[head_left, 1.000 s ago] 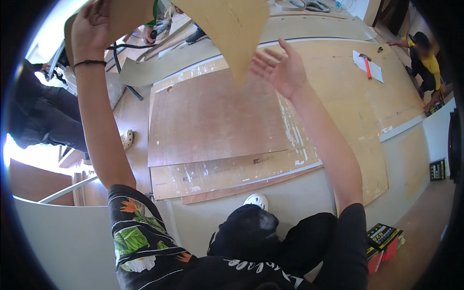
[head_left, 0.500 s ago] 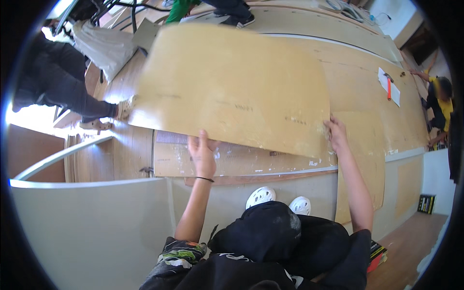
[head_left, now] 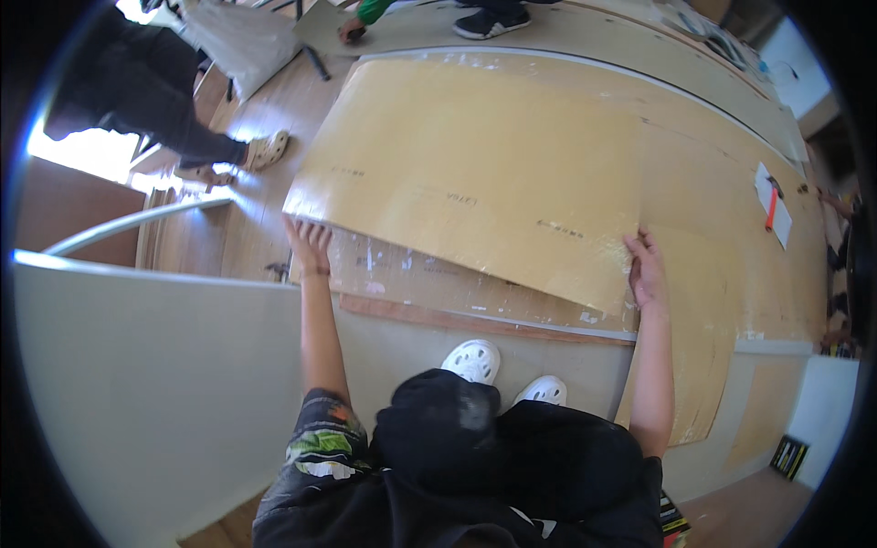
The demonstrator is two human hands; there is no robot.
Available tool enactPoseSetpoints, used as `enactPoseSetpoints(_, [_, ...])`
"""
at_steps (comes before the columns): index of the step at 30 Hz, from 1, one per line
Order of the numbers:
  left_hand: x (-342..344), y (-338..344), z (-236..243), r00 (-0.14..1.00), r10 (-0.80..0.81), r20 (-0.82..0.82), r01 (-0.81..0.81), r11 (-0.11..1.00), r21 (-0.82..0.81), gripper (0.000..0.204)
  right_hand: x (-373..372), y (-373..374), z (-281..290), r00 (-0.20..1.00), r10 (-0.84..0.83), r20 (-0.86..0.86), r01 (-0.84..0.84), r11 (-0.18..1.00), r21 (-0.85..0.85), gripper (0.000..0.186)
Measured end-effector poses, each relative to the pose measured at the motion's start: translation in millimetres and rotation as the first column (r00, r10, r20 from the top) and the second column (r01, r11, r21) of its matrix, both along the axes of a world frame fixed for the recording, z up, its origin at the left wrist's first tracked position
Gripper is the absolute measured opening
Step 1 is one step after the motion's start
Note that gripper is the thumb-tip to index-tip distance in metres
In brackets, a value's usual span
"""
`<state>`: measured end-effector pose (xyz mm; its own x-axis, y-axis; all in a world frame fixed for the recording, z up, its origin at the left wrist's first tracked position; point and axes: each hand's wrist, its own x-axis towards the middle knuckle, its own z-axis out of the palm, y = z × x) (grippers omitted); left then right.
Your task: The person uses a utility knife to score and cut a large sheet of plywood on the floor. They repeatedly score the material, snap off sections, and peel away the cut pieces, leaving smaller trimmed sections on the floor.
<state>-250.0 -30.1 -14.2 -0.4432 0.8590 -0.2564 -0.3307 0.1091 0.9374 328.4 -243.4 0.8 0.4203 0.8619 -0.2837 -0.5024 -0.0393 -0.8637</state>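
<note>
A large tan sheet of thin board [head_left: 475, 173] lies nearly flat over the floor in front of me. My left hand [head_left: 309, 245] grips its near left corner. My right hand [head_left: 645, 267] holds its near right edge. Under the sheet lies another board [head_left: 429, 288] with patches of white residue, on top of a wooden floor panel. My white shoes [head_left: 473, 359] stand just behind the near edge.
A person in dark trousers and pale shoes [head_left: 265, 151] stands at the left by a white bag [head_left: 242, 41]. Another person's hand [head_left: 350, 32] and dark shoe [head_left: 489, 23] are at the top. An orange tool on white paper [head_left: 772, 205] lies at the right. A grey panel [head_left: 137, 384] fills the lower left.
The sheet has come down from overhead to lie almost flat on the floor boards. Both my hands have followed it down and spread to its near corners.
</note>
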Motion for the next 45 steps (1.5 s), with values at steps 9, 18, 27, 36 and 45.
enactPoseSetpoints(9, [-48,54,12,0.996,-0.089,-0.011,0.084,0.973,-0.214,0.055,-2,29,54,-0.016,0.056,0.998,0.461,0.886,-0.042,0.034])
enactPoseSetpoints(18, [-34,46,-7,0.939,0.244,-0.241,-0.214,0.966,0.146,0.035,-271,141,109,-0.099,-0.049,0.994,-0.717,0.696,-0.037,0.021])
enactPoseSetpoints(27, [7,-13,25,0.938,0.175,0.299,-0.161,0.984,-0.073,0.045,-370,188,74,-0.312,-0.139,0.94,-0.804,0.565,-0.183,0.046])
enactPoseSetpoints(36, [5,-31,38,0.954,-0.293,0.071,0.293,0.956,0.008,0.037,-384,186,66,-0.431,-0.31,0.848,-0.79,0.584,-0.188,0.043])
enactPoseSetpoints(45, [13,-33,29,0.925,-0.244,-0.291,0.28,0.956,0.088,0.042,-393,179,61,-0.574,-0.315,0.756,-0.729,0.617,-0.296,0.047])
